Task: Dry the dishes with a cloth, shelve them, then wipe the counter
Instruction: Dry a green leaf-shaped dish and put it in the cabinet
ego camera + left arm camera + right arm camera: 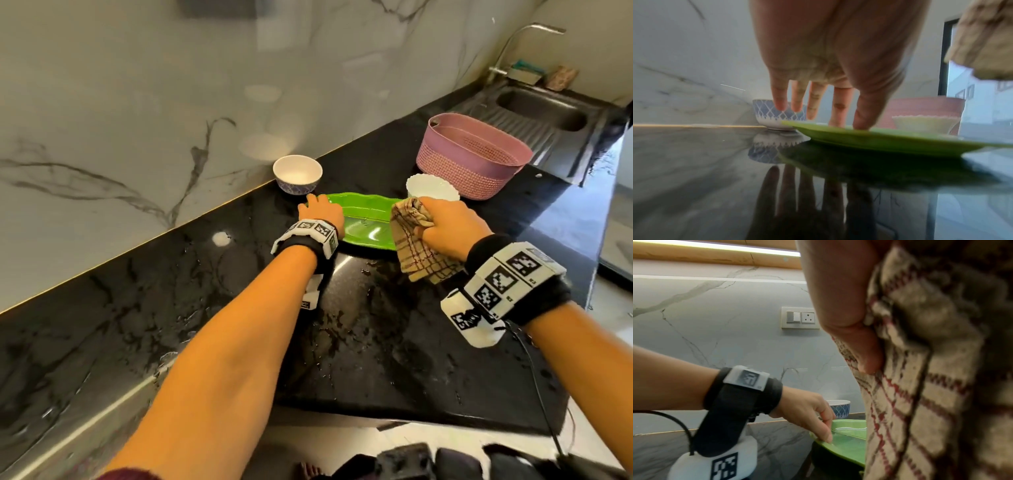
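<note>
— Head view, what's the caption? — A person leans over a wet black worktop [359,342]; at centre frame the left hand [320,214], fingers spread and loose, rests its tips on the near-left rim of a green plate [366,222], while the right hand [445,229] is clenched round a checked cloth [414,246] at the plate's right end. A blue-patterned bowl [297,174] and a white scalloped bowl [432,187] stand just behind, a pink basket [472,156] to the upper right.

— Left wrist view? — Low over the worktop: thumb and forefinger touch the plate's rim [849,130], the other fingers [780,99] hang clear above it; the plate lies flat.

— Right wrist view? — The cloth fills the right half, the thumb pinning it; the left hand steadies the plate at lower centre.

— The step? — Drying looks to be just starting on the plate. Next, I'd judge, the left hand must pin or tilt it while the cloth sweeps across; both bowls wait, nothing shelved.
</note>
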The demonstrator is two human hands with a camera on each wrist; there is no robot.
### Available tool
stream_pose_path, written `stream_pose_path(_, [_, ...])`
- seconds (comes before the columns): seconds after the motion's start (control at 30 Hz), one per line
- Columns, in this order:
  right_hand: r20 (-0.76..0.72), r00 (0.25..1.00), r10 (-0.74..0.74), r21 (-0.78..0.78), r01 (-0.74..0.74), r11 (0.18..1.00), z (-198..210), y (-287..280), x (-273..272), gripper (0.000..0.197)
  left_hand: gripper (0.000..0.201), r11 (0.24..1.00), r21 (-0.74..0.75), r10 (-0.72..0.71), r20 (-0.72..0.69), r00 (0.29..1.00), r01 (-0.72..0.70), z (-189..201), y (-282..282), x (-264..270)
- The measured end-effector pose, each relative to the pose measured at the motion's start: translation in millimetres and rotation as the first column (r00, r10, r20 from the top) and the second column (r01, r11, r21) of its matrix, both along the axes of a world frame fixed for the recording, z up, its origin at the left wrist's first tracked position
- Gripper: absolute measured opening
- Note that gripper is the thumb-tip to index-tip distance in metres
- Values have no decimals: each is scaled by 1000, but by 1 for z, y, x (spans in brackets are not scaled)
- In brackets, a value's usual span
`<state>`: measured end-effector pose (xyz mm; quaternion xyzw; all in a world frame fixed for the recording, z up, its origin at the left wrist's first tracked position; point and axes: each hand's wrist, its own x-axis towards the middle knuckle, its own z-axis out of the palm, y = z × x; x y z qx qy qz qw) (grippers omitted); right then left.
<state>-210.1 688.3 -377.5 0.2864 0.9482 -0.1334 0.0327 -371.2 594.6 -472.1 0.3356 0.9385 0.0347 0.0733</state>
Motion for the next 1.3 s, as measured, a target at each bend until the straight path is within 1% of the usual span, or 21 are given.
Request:
stream_pose_path(0.1, [-5, 999, 34, 5, -34, 999, 0, 0, -4, 35, 40, 998, 32, 58, 15, 998, -59, -3, -14, 6])
stream_pose_path(0.17, [-30, 997, 73, 11, -73, 997, 0, -2, -11, 31, 37, 987, 73, 141, 53, 989, -145, -7, -25, 7])
stream_pose_path(0.27, [-70, 990, 120, 12, -119, 993, -1, -9, -22, 29, 43, 926, 197, 293, 167, 941, -323, -5, -36, 10])
stream_pose_path(0.33, [-78, 987, 143, 13, -142, 990, -4, -14, -26, 31, 53, 868, 247, 350, 309, 884, -430, 0, -41, 14])
stream_pose_path(0.4, [-74, 987, 145, 14, -144, 989, -5, -18, -28, 31, 60, 818, 231, 374, 481, 793, -526, 6, -50, 21])
stream_pose_path(0.43, [-75, 988, 138, 20, -137, 990, -5, -18, -29, 29, 58, 808, 217, 368, 539, 758, -547, 10, -56, 26])
stream_pose_path(0.47, [-76, 989, 128, 29, -126, 992, -4, -17, -29, 26, 52, 805, 214, 359, 568, 741, -554, 15, -65, 32])
stream_pose_path(0.53, [-100, 991, 93, 57, -88, 995, 0, -14, -28, 22, 37, 791, 261, 340, 564, 753, -553, 27, -86, 46])
stream_pose_path(0.57, [-114, 991, 74, 73, -66, 995, 3, -15, -25, 21, 34, 763, 295, 350, 559, 752, -575, 32, -99, 56])
stream_pose_path(0.67, [-200, 980, -1, 76, 17, 997, 8, -29, -15, 24, 35, 637, 389, 368, 606, 706, -666, 40, -142, 88])
stream_pose_path(0.73, [-281, 960, 17, 52, -2, 999, 6, -53, -11, 25, 31, 573, 452, 331, 636, 697, -684, 41, -174, 110])
stream_pose_path(0.77, [-290, 956, 34, 34, -25, 999, 3, -70, -10, 26, 29, 560, 475, 304, 645, 701, -679, 41, -190, 120])
stream_pose_path(0.9, [-186, 973, 134, 35, -129, 991, -16, -153, 5, 30, 31, 504, 550, 270, 632, 726, -666, 44, -259, 163])
stream_pose_path(0.93, [-170, 973, 157, 42, -152, 988, -21, -173, 11, 32, 31, 474, 572, 254, 639, 726, -670, 43, -275, 173])
stream_pose_path(1.03, [-133, 965, 226, 56, -221, 974, -37, -241, 30, 43, 43, 330, 647, 214, 658, 722, -688, 42, -326, 205])
stream_pose_path(1.07, [-124, 959, 254, 59, -249, 967, -43, -265, 35, 48, 41, 286, 659, 212, 664, 717, -695, 38, -343, 217])
stream_pose_path(1.1, [-120, 956, 268, 58, -263, 963, -47, -285, 40, 50, 31, 251, 669, 202, 671, 714, -699, 36, -354, 226])
stream_pose_path(1.13, [-132, 949, 286, 40, -283, 958, -51, -306, 44, 48, 17, 210, 677, 197, 677, 709, -705, 33, -367, 237])
stream_pose_path(1.17, [-144, 943, 299, 15, -300, 954, -52, -322, 48, 45, 11, 170, 686, 196, 680, 707, -707, 31, -377, 245])
stream_pose_path(1.23, [-176, 909, 377, -18, -386, 922, -55, -351, 56, 42, 17, 125, 700, 230, 669, 707, -703, 26, -401, 259])
stream_pose_path(1.3, [-182, 853, 489, -52, -506, 861, -60, -374, 64, 51, 19, 96, 707, 268, 659, 702, -701, 25, -421, 269])
